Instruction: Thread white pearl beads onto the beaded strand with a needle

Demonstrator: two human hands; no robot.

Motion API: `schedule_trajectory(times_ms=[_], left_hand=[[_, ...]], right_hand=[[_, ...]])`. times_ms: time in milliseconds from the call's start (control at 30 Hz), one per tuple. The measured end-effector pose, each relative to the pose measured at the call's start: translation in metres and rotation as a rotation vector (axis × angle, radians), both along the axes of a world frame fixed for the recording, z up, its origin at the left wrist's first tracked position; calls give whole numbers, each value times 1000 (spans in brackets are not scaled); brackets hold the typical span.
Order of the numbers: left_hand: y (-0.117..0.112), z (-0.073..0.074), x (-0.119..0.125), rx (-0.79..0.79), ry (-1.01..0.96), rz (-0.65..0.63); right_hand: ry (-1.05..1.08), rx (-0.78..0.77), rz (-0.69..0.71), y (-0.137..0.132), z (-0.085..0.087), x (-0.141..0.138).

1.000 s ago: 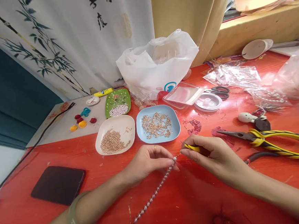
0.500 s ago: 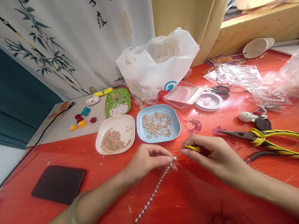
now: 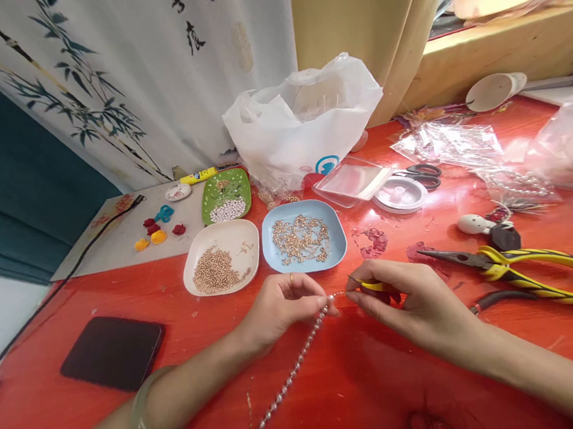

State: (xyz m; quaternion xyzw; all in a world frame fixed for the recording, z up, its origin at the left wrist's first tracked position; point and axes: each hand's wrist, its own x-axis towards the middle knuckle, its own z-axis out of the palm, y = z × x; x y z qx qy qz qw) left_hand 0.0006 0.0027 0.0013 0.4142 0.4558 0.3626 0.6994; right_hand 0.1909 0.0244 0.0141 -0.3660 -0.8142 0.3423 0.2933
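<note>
I'm pinching pearl strand (image 3: 298, 365) top w/ left hand (image 3: 286, 304); strand running diagonally toward me. Right hand (image 3: 412, 297) gripping small pliers (image 3: 366, 284); dishes close ahead.

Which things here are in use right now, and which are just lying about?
In use:
left hand pinching the pearl strand
right hand gripping yellow-handled pliers at the strand's end

Lying about:
blue dish
white dish
green dish
spare pliers
scissors
black pad
plastic bag

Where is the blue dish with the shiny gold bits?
In the head view, the blue dish sits mid-table, just right of the cream dish, behind the left hand.
</note>
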Motion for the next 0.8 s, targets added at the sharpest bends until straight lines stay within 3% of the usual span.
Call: schedule_trajectory(times_ms=[200, 400, 567, 700, 800], left_hand=[[-2, 0, 1, 193, 90, 79], [-10, 4, 5, 494, 316, 119], [-17, 2, 8, 712, 438, 86], [-18, 1, 8, 791, 456, 51], [-17, 1, 8, 736, 453, 38]], right_hand=[[-39, 36, -63, -2, -1, 1], [2, -245, -5, -4, 4, -4], [29, -314, 24, -8, 7, -9], [28, -309, 22, -8, 6, -10], [29, -312, 25, -7, 5, -9]])
